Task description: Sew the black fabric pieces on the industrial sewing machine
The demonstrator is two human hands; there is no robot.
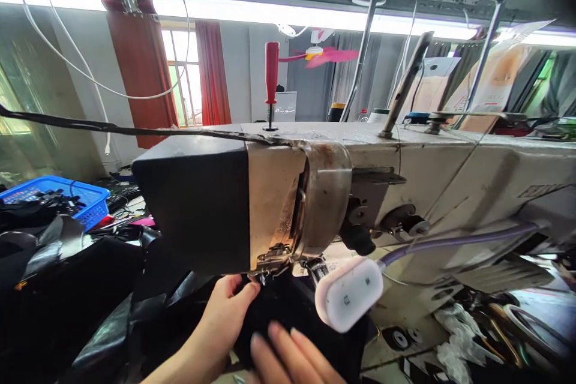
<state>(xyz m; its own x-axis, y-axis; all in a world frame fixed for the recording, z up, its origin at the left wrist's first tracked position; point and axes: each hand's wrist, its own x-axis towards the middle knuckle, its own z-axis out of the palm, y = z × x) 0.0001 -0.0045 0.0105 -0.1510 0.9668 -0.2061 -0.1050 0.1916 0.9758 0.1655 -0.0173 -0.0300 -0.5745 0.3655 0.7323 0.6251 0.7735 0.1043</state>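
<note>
A big sewing machine (360, 192) fills the middle and hides most of the table. Near its needle, the left hand (220, 318) presses black cloth (288, 312) with bent fingers. The right hand (292, 360) lies flat and open on the cloth. A white lamp (348, 294) hangs just right. A blue basket (85, 198) sits far left. A red-handled screwdriver (271, 84) stands on top. No writing can be read.

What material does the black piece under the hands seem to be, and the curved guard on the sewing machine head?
Black piece: probably soft fabric, matte and light-absorbing; leather cannot be excluded. Curved guard: bare metal, dull shine with brownish stains like rust or old oil. Left hand and right hand rest on the piece.
</note>
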